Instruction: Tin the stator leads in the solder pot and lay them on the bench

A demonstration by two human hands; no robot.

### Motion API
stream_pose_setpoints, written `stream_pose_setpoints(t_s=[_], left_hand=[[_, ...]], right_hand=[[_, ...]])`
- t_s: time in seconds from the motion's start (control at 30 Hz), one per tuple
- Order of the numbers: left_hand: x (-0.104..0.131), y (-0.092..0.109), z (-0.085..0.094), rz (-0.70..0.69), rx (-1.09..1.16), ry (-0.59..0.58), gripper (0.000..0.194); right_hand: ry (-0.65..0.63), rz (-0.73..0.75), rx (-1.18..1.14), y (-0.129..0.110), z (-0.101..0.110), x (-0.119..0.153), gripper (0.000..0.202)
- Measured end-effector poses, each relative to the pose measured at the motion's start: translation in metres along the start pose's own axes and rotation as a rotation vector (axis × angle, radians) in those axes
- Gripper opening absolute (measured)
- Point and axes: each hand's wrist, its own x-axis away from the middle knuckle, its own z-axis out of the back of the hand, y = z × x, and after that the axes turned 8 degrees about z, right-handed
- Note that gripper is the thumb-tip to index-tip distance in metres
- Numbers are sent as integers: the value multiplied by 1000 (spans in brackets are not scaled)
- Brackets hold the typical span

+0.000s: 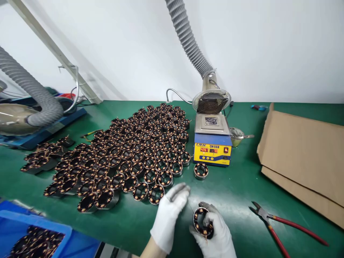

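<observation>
My right hand (217,233), in a white glove with greyed fingertips, grips a stator (195,223), a dark ring with copper windings. The thumb and fingers close around its rim, and short copper leads stick out at its lower edge. To its left, my left hand (170,211), also gloved, has its fingers stretched out side by side, apart from the stator. A faint thin line, perhaps a wire, shows between the two hands. Another single stator (201,171) stands in front of the blue and yellow solder pot (212,149), whose display is lit.
Many stators (138,156) stand packed on the green table (233,190) to the left. Red-handled cutting pliers (264,215) lie at right, below cardboard (303,150). A grey duct hose (188,39) hangs behind the pot, beside a small bowl (236,142). A blue crate (64,233) holds more stators.
</observation>
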Motion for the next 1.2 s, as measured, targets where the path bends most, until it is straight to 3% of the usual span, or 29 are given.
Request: stream_pose_setpoints(t_s=[0.1, 0.17, 0.27, 0.33, 0.47, 0.57, 0.7, 0.83, 0.97, 1.1, 1.2], left_hand=[[5, 1, 5, 93, -273, -106, 22], [2, 5, 2, 74, -418, -174, 10], [-5, 18, -4, 58, -649, -279, 10], [-7, 26, -6, 9, -729, -234, 12], [-6, 25, -4, -74, -542, -9, 32], [-4, 10, -5, 27, -450, -40, 46], [-2, -7, -10, 75, -305, -9, 36], [-1, -6, -11, 20, -355, -37, 17], [-3, 0, -9, 24, -504, -84, 12], [-4, 0, -2, -3, -376, -50, 19], [1, 0, 4, -59, -303, 39, 38]], right_hand=[[-23, 36, 36, -2, 2, -2, 25], [-18, 67, 75, -5, 3, -5, 26], [53, 120, 136, -10, 4, -10, 23], [76, 154, 168, -13, 4, -13, 20], [37, 175, 196, -13, 5, -13, 21], [-21, 181, 212, -7, 4, -9, 26], [-39, 192, 207, -4, 4, -6, 27], [-74, 159, 172, -6, 5, -7, 25], [-40, 88, 115, -8, -1, -6, 24], [-29, 32, 99, -10, -5, -4, 25], [-31, 30, 117, -10, -3, -5, 26]])
